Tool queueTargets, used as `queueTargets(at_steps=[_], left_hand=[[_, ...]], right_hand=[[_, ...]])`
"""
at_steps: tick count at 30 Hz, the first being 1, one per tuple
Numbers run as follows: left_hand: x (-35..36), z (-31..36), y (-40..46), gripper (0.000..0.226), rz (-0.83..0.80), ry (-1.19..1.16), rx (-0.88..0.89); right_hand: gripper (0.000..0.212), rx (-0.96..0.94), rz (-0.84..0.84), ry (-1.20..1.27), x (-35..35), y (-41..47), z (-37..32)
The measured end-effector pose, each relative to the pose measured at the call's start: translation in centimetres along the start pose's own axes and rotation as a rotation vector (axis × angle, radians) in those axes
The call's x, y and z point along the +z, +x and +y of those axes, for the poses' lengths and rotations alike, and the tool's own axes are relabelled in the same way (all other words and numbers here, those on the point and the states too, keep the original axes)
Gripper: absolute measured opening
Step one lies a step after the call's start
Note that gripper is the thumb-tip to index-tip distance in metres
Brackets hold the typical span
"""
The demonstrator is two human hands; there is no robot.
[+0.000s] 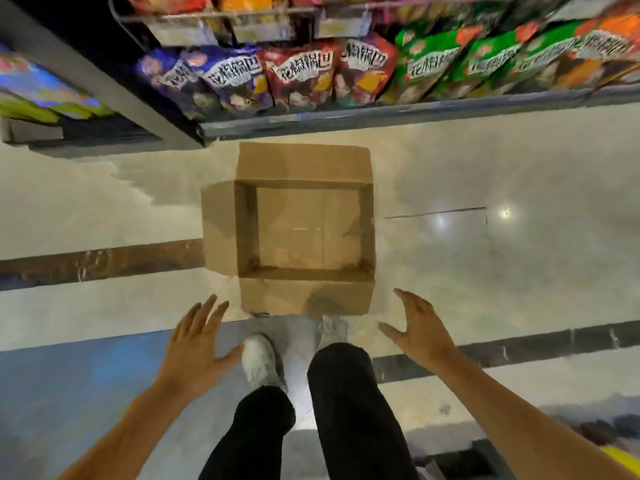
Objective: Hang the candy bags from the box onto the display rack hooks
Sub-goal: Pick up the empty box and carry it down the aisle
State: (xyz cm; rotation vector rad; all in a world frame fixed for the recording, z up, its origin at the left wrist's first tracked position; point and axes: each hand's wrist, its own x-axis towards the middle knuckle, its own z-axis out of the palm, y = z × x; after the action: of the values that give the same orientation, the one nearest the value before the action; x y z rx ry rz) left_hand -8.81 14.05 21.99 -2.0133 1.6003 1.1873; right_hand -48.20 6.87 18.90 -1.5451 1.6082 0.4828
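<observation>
A plain brown cardboard box [304, 230] sits mid-frame on a glossy beige floor [485, 258] with dark stripes. Along the top, purple, red and green bags [301, 76] carry white lettering. Black trousers [349, 410], pale grey shoes [259, 362] below.

person seen from above: both forearms bare, no sleeves, watch or rings visible. left hand [195, 344] and right hand [420, 332] ungloved. legs in loose black trousers [346, 410], the hems falling over the shoe tops. feet in pale grey-white lace-up shoes [259, 362], scuffed and mottled, one toe clearly shown, the other partly blurred.
</observation>
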Motion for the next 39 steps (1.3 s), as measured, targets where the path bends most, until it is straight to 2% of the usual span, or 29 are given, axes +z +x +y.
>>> queueTargets(at_steps=[4,10,14,17,20,22,24,26,30,33,39], left_hand=[[5.4,-2.7,7.6,0.100,-0.026,-0.065,-0.031],[12.5,-6.7,18.0,0.126,0.079,-0.171,-0.085],[15.7,-8.8,23.1,0.143,0.170,-0.203,-0.035],[17.3,-9.6,25.6,0.149,0.221,-0.306,0.000],[17.8,-9.6,27.5,0.145,0.240,-0.548,0.074],[18.0,-9.5,28.4,0.140,0.226,-0.704,0.122],[18.4,-9.2,28.7,0.144,0.201,-0.765,0.147],[18.7,-8.8,28.5,0.145,0.186,-0.774,0.146],[18.1,-8.3,27.6,0.130,0.184,-0.804,0.137],[16.4,-8.2,27.0,0.120,0.134,-0.837,0.176],[11.8,-7.0,22.5,0.124,0.056,-0.876,0.229]], right_hand=[[0.102,0.093,-0.025,0.122,5.7,7.0,3.0],[0.129,0.154,0.037,0.331,13.5,16.7,6.0],[0.140,0.132,0.080,0.537,16.8,21.2,7.7],[0.135,0.080,0.107,0.644,18.4,22.9,8.6],[0.132,0.030,0.116,0.676,19.4,23.9,8.8],[0.133,0.026,0.132,0.716,19.9,24.3,8.9],[0.136,0.020,0.142,0.728,20.0,24.4,8.8],[0.133,0.011,0.143,0.706,20.0,24.3,8.2],[0.126,-0.020,0.163,0.718,20.0,23.9,7.6],[0.131,-0.012,0.131,0.792,19.0,22.5,7.0],[0.134,0.003,0.049,0.859,15.8,16.9,6.0]])
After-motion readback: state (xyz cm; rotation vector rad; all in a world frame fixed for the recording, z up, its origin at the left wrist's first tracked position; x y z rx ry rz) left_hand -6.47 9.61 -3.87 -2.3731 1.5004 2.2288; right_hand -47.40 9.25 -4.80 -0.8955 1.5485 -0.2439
